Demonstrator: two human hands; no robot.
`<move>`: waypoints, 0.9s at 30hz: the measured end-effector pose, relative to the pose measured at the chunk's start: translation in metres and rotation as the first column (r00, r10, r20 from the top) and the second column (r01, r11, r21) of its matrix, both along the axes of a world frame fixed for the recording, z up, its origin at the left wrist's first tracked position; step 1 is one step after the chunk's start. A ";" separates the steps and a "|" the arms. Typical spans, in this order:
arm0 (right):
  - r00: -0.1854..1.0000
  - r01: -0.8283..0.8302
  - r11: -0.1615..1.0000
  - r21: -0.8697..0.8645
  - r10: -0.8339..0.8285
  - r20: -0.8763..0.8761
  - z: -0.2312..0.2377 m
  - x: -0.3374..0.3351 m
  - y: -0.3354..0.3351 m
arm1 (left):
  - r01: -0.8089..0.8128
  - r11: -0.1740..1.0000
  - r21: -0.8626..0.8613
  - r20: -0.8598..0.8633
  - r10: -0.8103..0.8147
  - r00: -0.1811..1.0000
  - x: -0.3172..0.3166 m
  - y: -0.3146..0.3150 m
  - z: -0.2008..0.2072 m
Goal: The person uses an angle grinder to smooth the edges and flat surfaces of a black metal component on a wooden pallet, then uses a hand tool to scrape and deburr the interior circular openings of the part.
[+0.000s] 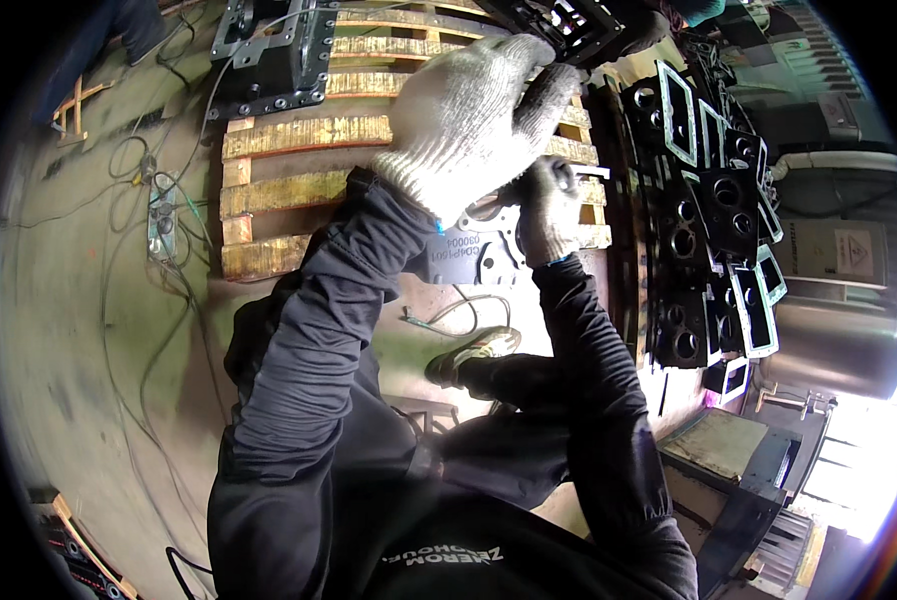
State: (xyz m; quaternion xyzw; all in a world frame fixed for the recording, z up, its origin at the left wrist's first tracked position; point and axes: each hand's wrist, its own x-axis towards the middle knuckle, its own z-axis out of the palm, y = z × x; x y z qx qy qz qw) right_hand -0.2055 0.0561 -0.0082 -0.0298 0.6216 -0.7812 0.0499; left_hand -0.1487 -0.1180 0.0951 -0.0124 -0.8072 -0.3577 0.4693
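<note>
Pallet (309, 136) on floor (69, 330), ahead. Housing (281, 62) at pallet's far left corner; frame (587, 38) beyond left hand (474, 115). Plate (456, 262) near pallet's near edge, toward body from left hand; right hand (551, 208) at plate's right side. Hose (447, 329) on floor between plate and shoe (477, 352). Power strip (162, 222) left of pallet. Castings (704, 210) right of pallet; tank (834, 345) farther right.

Under the gloved fingers (545, 112) lies a pallet (299, 137), a black casting (279, 65) on it leftward; farther left, the floor (59, 300) bears a power strip (162, 220).
</note>
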 end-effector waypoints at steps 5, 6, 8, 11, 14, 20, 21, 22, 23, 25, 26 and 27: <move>0.966 -0.194 0.965 0.179 0.220 -0.139 0.007 -0.024 0.014 | 0.016 1.000 -0.023 -0.007 -0.016 1.000 -0.008 0.006 -0.002; 0.992 -0.081 0.982 -0.172 0.097 0.086 0.007 -0.024 0.006 | 0.017 1.000 0.000 0.003 -0.017 1.000 -0.007 0.006 0.000; 1.000 -0.016 0.996 0.086 0.018 -0.025 -0.004 -0.011 0.003 | 0.019 0.999 0.045 0.021 -0.020 1.000 0.000 0.006 0.003; 0.985 -0.144 0.949 0.282 0.164 -0.051 0.048 0.002 -0.009 | -0.016 0.999 0.033 0.088 0.013 0.996 0.004 0.004 0.007; 0.971 -0.237 0.965 0.110 0.238 0.000 0.060 0.005 -0.012 | 0.026 1.000 -0.006 0.056 -0.025 0.998 0.000 0.002 0.001; 0.834 -0.391 0.615 0.684 0.551 -0.018 0.065 -0.001 -0.024 | -0.014 0.997 0.074 0.074 0.009 0.997 0.008 -0.007 0.006; 0.798 -0.408 0.642 0.649 0.596 -0.089 0.068 -0.004 -0.025 | -0.011 0.997 0.079 0.014 0.010 1.000 0.005 -0.006 0.007; 0.781 -0.352 0.610 0.710 0.609 -0.136 0.071 -0.008 -0.022 | -0.065 0.997 0.045 0.014 0.064 0.998 0.008 -0.007 0.006; 0.775 -0.348 0.616 0.707 0.613 -0.153 0.066 -0.011 -0.018 | -0.054 0.998 0.040 0.025 0.053 0.998 0.010 -0.009 0.006; 0.822 -0.376 0.681 0.628 0.558 -0.114 0.054 -0.003 -0.014 | 0.074 0.979 0.189 0.207 -0.113 0.972 0.026 -0.020 0.036; 0.873 -0.395 0.730 0.557 0.488 -0.021 0.047 0.010 -0.017 | 0.071 0.979 0.191 0.181 -0.106 0.978 0.031 -0.023 0.037; 0.876 -0.395 0.724 0.565 0.483 -0.006 0.034 0.013 -0.015 | 0.080 0.977 0.197 0.144 -0.109 0.983 0.030 -0.024 0.035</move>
